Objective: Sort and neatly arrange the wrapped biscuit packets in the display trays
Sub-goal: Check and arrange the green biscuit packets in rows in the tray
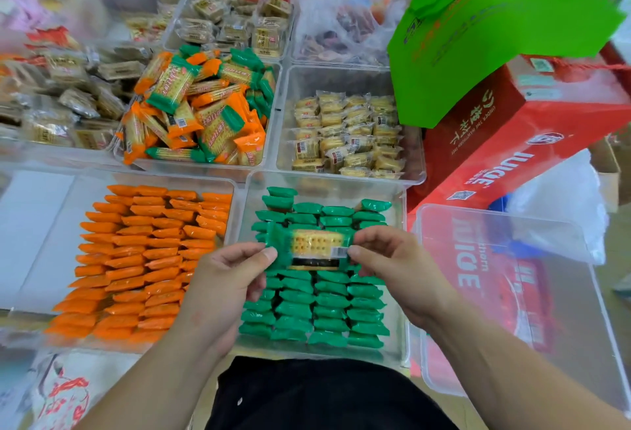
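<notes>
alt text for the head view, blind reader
Left hand and right hand pinch one green biscuit packet by its ends above a clear tray of rowed green packets. Beside it, orange packets lie in rows in a second tray; behind, a third tray holds mixed packets.

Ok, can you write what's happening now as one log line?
left hand: pinches green packet | right hand: pinches it | held over green tray | mixed tray: jumbled

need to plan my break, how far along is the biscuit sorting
Done: rows of orange-wrapped biscuit packets line the near-left clear plastic tray, and rows of green-wrapped packets lie in the clear tray beside it. In hand: one green-wrapped packet, pinched by the left hand and right hand above the green rows. Left: the mixed orange and green pile in the tray behind.
</notes>
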`<state>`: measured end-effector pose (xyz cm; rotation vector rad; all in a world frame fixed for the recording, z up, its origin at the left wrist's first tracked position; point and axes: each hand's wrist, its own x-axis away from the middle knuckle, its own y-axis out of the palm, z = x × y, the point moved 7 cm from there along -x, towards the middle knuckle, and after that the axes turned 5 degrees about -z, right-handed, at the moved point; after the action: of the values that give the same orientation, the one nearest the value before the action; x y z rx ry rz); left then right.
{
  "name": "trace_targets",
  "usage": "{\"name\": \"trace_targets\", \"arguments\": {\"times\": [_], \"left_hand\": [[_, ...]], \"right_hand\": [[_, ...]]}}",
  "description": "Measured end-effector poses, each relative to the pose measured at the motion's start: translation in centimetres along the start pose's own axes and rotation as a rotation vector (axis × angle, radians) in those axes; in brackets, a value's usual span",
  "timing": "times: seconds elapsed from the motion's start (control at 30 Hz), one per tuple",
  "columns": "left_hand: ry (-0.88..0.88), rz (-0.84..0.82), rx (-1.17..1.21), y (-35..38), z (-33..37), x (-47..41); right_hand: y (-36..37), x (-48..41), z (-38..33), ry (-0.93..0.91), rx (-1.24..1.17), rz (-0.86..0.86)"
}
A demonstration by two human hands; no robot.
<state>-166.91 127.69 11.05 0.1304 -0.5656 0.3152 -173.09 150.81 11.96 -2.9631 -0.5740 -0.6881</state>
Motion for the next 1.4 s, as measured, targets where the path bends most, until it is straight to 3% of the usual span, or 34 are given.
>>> {"name": "trace_targets", "arguments": {"times": [0.23,0.33,0.43,0.53,0.87,1.07,1.17,1.3,1.4], "left_hand": [[-0.031,-0.185,0.051,2.6,0.2,4.6],[-0.003,-0.217,0.089,3.3,0.3,5.9],[0.027,-0.214,0.106,3.2,0.2,6.6],[0.109,-0.171,-0.070,2.9,0.5,7.8],[0.305,-0.243,-0.192,7.2,3.0,9.7],[0.513,-0.210,-0.509,7.6,4.1,11.5],[0.598,-0.145,-0.549,7.6,4.7,12.1],[0.579,-0.120,-0.498,7.6,4.8,11.6],[0.398,-0.101,-0.330,6.7,3.9,10.5]], "right_hand": [[-2.0,4.6,-0.9,-0.061,-0.103,-0.023],[-1.4,6.1,-1.1,-0.008,-0.414,-0.196],[-2.2,7.2,-2.7,-0.040,-0.687,-0.226],[-4.0,7.9,-3.9,-0.090,-0.665,-0.182],[-3.1,10.0,-1.3,0.006,-0.721,-0.278],[-3.6,10.8,0.0,0.046,-0.784,-0.225],[-3.9,10.9,0.3,0.019,-0.801,-0.185],[-4.5,10.8,0.6,0.005,-0.701,-0.099],[-4.8,11.0,0.9,0.058,-0.559,-0.063]]}}
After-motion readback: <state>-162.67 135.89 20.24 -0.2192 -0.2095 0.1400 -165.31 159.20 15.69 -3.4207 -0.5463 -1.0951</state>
